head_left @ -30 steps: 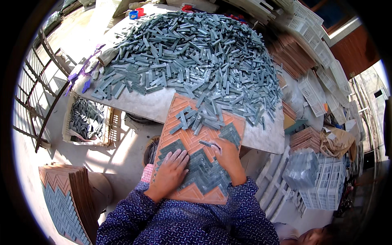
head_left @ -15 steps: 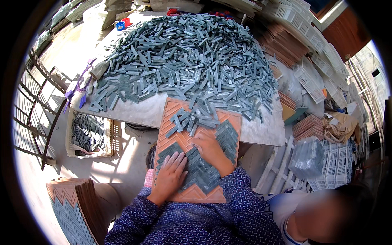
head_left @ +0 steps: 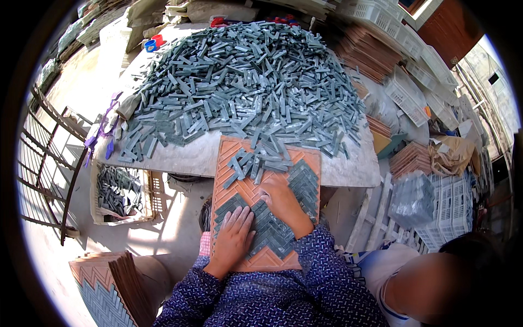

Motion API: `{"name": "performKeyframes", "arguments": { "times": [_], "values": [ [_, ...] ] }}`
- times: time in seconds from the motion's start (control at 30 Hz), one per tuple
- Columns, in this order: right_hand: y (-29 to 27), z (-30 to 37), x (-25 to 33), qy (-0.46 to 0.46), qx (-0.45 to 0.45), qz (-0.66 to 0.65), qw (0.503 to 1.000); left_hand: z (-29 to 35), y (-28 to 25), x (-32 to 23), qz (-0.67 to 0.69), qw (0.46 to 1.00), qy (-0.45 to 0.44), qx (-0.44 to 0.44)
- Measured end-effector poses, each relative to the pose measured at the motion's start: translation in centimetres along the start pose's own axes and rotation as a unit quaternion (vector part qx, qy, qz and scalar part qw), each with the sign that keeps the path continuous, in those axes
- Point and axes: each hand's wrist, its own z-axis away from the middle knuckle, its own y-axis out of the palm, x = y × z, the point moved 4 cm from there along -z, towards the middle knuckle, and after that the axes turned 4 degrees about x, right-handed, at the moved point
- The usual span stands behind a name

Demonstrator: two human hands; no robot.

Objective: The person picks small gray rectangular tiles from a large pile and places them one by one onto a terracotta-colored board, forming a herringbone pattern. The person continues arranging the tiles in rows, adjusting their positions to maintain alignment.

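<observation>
An orange herringbone-grooved mould board leans against the table's front edge before me. Dark green-grey stone strips fill its lower and right grooves in a zigzag. My left hand lies flat on the left part of the laid strips, fingers stretched out. Over the middle of the board, my right hand has its fingers curled in a pinch beside the bare grooves; what the fingertips hold, if anything, is hidden. A small heap of loose strips rests on the board's upper part, just beyond the right hand.
A large pile of stone strips covers the table. A crate of strips stands at lower left, above stacked boards. White crates stand at right. Another person is close at my lower right.
The view has turned slightly, and the board appears a little straighter. Both hands keep nearly the same places on it.
</observation>
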Motion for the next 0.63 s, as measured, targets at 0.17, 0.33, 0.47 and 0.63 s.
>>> {"name": "performKeyframes", "arguments": {
  "times": [0.17, 0.33, 0.47, 0.63],
  "values": [
    [-0.5, 0.7, 0.3, 0.016, -0.013, -0.001, 1.000, 0.0, -0.1, 0.2, 0.004, 1.000, 0.000, 0.013],
    [-0.1, 0.9, -0.2, 0.035, -0.048, -0.010, 0.998, -0.2, 0.3, 0.1, 0.017, 0.999, -0.017, 0.027],
    [-0.4, 0.8, 0.0, 0.060, -0.055, -0.036, 0.996, -1.1, 0.4, 0.0, -0.006, 1.000, -0.009, 0.014],
    [-0.6, 0.6, -0.7, 0.101, -0.084, -0.045, 0.990, -2.0, 1.0, 0.0, 0.013, 0.999, -0.008, 0.029]
  ]
}}
